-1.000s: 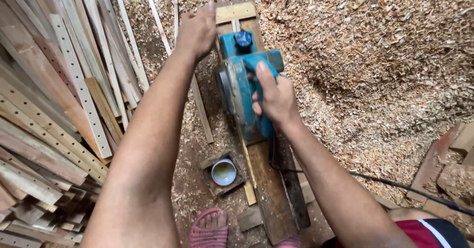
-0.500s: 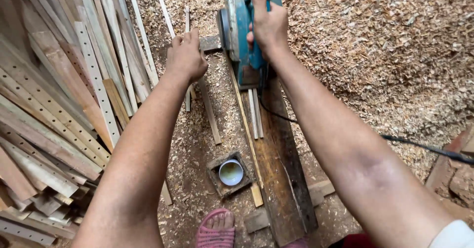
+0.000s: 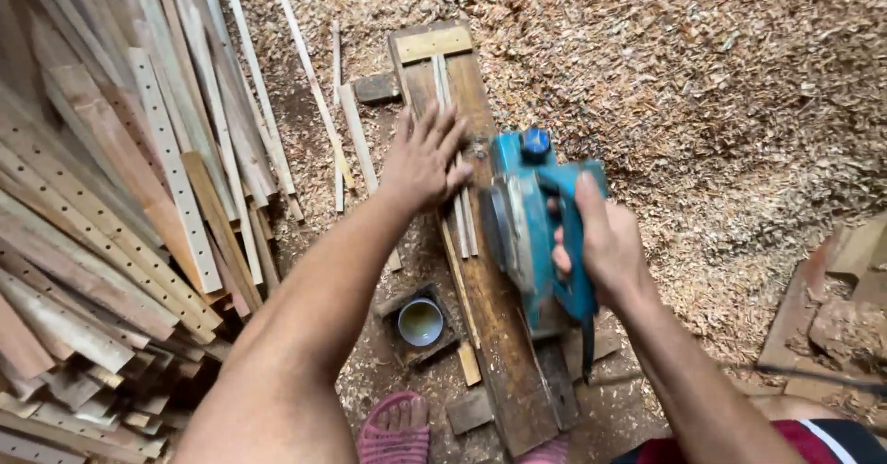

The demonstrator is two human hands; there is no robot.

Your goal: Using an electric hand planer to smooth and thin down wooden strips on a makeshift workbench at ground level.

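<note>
Down on a floor thick with wood shavings (image 3: 739, 85), a long dark plank (image 3: 504, 335) runs from twelve o'clock toward six through the middle of the view. The right hand (image 3: 605, 242) is wrapped tight around the handle of a blue electric planer (image 3: 531, 228), which sits on the plank just right of centre, at about three o'clock from the left hand. The left hand (image 3: 425, 159) lies flat with its fingers spread wide, pressing on thin wooden slats (image 3: 453, 150) that run lengthwise along the plank; it grips nothing. Its fingertips point toward twelve o'clock, and the planer's front end stands just beside them.

At the plank's far end, toward twelve o'clock, a pale crosspiece (image 3: 434, 43) lies across it. At seven o'clock from the planer, a small round tin (image 3: 420, 323) with a pale inside sits in a dark square holder on the floor, close beside the plank. At six o'clock a foot in a pink sandal (image 3: 395, 427) shows at the lower edge. Off to nine o'clock, a big stack of wooden strips (image 3: 102, 242) fans out, some of them drilled with rows of holes. A dark cord (image 3: 813, 376) trails at four o'clock.
</note>
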